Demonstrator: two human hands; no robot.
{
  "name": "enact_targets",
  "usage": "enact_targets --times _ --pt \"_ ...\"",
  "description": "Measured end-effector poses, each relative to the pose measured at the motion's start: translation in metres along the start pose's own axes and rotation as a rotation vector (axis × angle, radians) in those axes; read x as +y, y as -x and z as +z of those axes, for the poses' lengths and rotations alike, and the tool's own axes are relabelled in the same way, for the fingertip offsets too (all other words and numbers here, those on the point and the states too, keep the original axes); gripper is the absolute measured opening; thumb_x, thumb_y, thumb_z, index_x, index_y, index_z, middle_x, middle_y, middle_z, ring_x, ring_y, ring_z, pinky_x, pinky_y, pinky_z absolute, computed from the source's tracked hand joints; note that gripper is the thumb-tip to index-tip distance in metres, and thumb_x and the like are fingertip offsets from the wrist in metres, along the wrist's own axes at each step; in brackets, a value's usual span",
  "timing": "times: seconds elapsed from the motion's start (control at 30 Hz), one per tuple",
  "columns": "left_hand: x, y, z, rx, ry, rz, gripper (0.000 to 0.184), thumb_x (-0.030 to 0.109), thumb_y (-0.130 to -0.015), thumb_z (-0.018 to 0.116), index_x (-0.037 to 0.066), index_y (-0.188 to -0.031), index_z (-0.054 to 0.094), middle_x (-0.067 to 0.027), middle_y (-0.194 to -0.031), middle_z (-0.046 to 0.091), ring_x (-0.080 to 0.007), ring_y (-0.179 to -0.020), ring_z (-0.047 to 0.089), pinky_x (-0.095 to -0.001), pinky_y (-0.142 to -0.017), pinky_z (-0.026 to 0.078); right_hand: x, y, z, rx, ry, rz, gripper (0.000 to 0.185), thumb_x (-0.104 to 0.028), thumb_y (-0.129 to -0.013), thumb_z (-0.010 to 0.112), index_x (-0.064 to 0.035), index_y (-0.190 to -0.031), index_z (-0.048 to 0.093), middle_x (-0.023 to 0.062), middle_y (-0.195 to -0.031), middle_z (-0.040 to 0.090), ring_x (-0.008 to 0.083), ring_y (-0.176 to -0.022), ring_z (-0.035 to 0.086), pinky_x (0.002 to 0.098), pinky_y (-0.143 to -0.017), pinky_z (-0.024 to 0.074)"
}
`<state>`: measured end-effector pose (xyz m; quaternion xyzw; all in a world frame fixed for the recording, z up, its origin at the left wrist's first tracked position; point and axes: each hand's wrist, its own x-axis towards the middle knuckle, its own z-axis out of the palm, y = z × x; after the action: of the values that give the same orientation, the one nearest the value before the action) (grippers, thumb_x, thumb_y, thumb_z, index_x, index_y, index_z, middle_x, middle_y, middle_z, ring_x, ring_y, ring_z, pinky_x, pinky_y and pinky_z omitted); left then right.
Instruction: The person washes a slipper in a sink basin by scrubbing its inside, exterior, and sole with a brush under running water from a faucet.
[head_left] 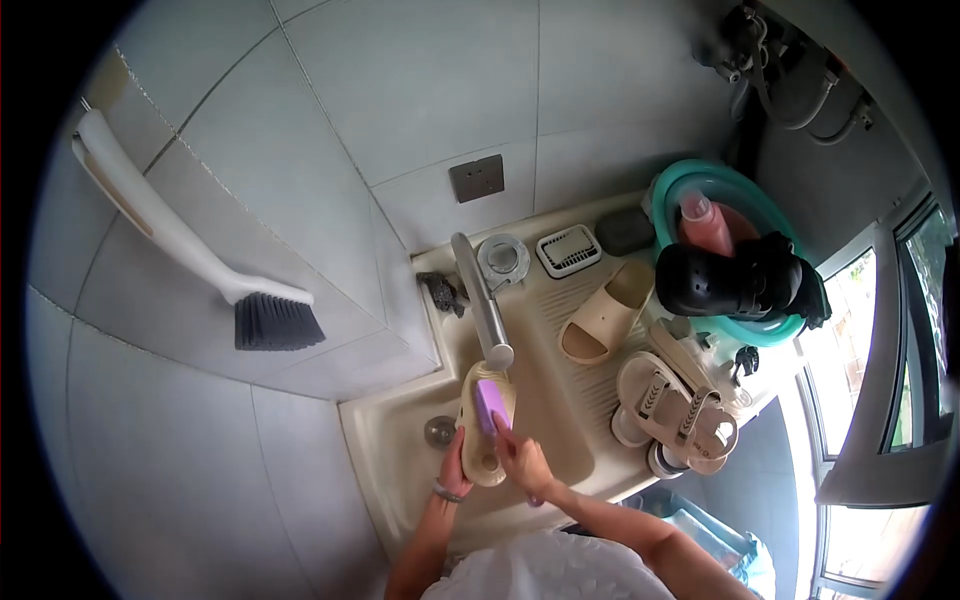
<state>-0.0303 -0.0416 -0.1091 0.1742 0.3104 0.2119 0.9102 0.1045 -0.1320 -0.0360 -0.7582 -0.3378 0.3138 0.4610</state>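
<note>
Over the sink point(375, 440), my left hand point(456, 468) grips the near left side of a beige slipper point(486, 466). The slipper lies lengthwise beneath the faucet point(483, 305). My right hand point(524, 466) is closed round a purple scrub brush point(490, 404), which rests against the slipper's upper part. Whether water runs from the faucet I cannot tell. Another beige slide slipper point(607, 312) sits on the ribbed drainboard to the right. Farther right lies a pair of beige strapped sandals point(680, 408), partly stacked on other things.
A teal basin point(690, 178) at the right back holds a pink bottle point(706, 224) and black footwear point(700, 282). Behind the drainboard stands a white soap dish point(568, 251). A long-handled brush point(200, 250) hangs on the left wall. The sink drain point(440, 431) is left of the slipper.
</note>
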Motion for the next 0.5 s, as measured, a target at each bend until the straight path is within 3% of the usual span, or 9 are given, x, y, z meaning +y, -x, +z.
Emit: enact_targets --times 0.07,0.17,0.23,0.37,0.5 --pt "0.005 0.007 0.011 -0.049 -0.034 -0.023 0.052 0.040 -0.099 0.041 0.005 -0.138 0.040 -0.0102 -0.132 0.052 -0.0225 -0.119 0.052 -0.0376 -0.101 0.042 0.009 -0.025 -0.002 -0.024 0.044 0.032 0.038 -0.019 -0.091 0.053 -0.0150 -0.129 0.055 0.0264 -0.074 0.057 0.0236 -0.067 0.067 0.0381 -0.061 0.0489" --pt "0.004 0.013 0.018 -0.071 -0.097 -0.080 0.051 0.041 -0.099 0.040 0.004 -0.134 0.045 -0.0097 -0.127 0.056 -0.0220 -0.116 0.055 -0.0362 -0.101 0.043 0.034 -0.058 0.001 0.010 0.029 0.126 0.037 -0.023 -0.093 0.051 -0.0169 -0.129 0.054 0.0270 -0.076 0.058 0.0334 -0.072 0.068 0.0404 -0.057 0.0484" --pt "0.005 0.007 0.004 -0.053 -0.089 -0.069 0.050 0.042 -0.099 0.041 0.005 -0.133 0.045 -0.0096 -0.126 0.057 -0.0217 -0.115 0.056 -0.0360 -0.100 0.043 0.002 -0.033 -0.003 -0.011 0.091 0.104 0.037 -0.022 -0.093 0.050 -0.0205 -0.130 0.054 0.0273 -0.078 0.060 0.0385 -0.077 0.066 0.0426 -0.062 0.0498" --pt "0.004 0.005 -0.004 -0.037 -0.089 -0.099 0.048 0.041 -0.099 0.043 0.004 -0.130 0.048 -0.0093 -0.122 0.059 -0.0208 -0.111 0.058 -0.0354 -0.097 0.046 0.021 -0.033 0.016 0.066 0.079 -0.074 0.039 -0.023 -0.091 0.051 -0.0223 -0.130 0.053 0.0261 -0.072 0.060 0.0457 -0.069 0.061 0.0520 -0.059 0.0486" --pt "0.006 0.027 0.018 -0.033 -0.152 -0.036 0.046 0.036 -0.099 0.045 0.003 -0.131 0.046 -0.0085 -0.122 0.058 -0.0189 -0.110 0.058 -0.0341 -0.094 0.047 0.084 -0.086 0.018 0.063 0.007 0.173 0.032 -0.024 -0.093 0.050 -0.0170 -0.122 0.060 0.0240 -0.074 0.062 0.0405 -0.070 0.065 0.0437 -0.059 0.0493"
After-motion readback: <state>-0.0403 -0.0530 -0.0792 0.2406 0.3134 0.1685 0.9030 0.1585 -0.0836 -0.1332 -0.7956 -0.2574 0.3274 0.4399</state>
